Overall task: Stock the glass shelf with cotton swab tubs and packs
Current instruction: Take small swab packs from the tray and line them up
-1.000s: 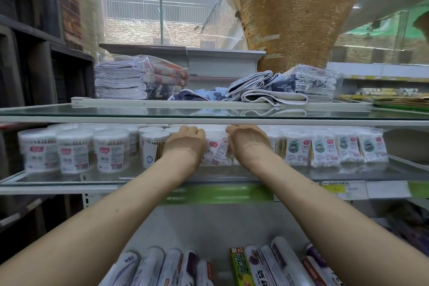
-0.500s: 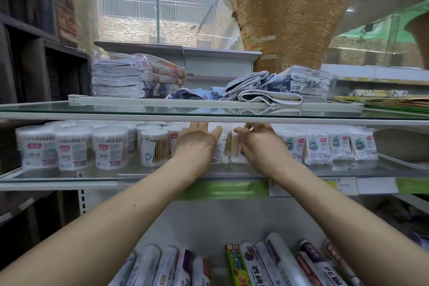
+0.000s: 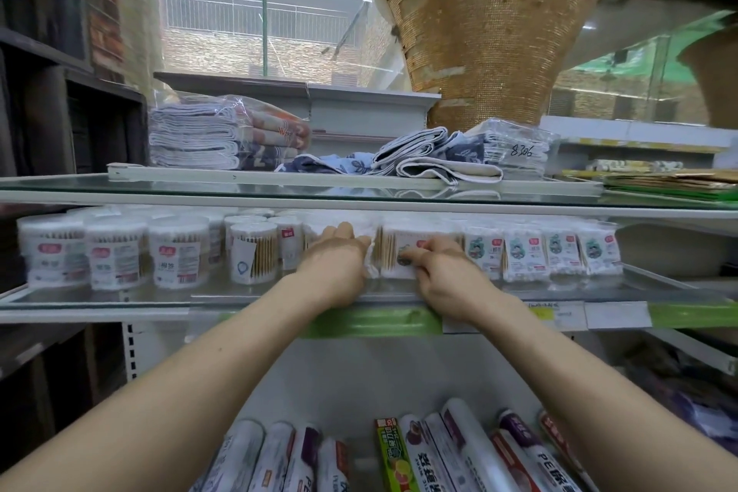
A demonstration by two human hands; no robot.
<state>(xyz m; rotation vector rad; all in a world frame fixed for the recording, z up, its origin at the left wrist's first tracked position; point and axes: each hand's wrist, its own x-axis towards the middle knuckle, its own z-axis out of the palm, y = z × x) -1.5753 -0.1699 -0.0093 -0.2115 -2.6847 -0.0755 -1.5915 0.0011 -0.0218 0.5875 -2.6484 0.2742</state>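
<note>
glass shelf: three big tubs front-left, four packs right; our right hand pinches a fifth pack upright, left hand straight-fingered

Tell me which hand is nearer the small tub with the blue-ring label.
Left. The left hand lies just right of that tub; the right hand is farther right, pinching a swab pack.

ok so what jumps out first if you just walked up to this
Two hands meet mid-shelf: the right hand pinches a cotton swab pack while the left hand lies open beside it. Round tubs fill the glass shelf on the left, a row of packs the right.
</note>
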